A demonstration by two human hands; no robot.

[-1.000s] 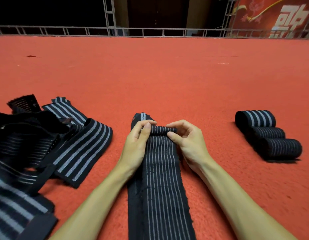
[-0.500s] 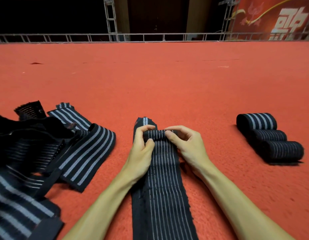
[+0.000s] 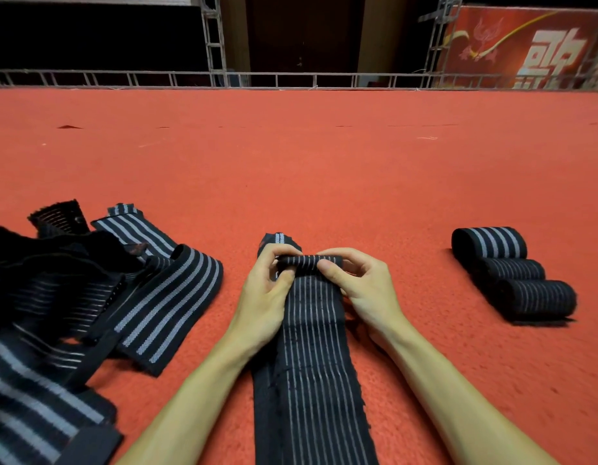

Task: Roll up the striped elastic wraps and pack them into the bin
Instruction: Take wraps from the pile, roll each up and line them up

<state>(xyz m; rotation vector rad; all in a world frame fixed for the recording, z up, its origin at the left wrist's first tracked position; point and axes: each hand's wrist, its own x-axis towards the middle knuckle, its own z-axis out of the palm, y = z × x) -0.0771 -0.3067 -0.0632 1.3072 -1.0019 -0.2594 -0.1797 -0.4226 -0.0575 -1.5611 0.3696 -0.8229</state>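
The striped wrap point(image 3: 316, 364) lies flat on the red carpet point(image 3: 324, 169), running from the bottom edge of the view up between the forearms. Its far end is curled into a small tight roll point(image 3: 304, 265). The left grip point(image 3: 262, 297) pinches the roll's left end, thumb on the near side and fingers curled over the top. The right grip point(image 3: 368, 290) grasps the right end the same way, thumb pressed on the roll's front. A dark strip end point(image 3: 279, 239) pokes out just beyond the roll. Left of the left forearm, loose wraps point(image 3: 73, 313) lie heaped, one frayed edge near the arm. Well apart on the right, three finished rolls point(image 3: 512, 276) lie touching in a row. A broad stretch of carpet runs ahead to a metal railing point(image 3: 290, 78) at its far edge.
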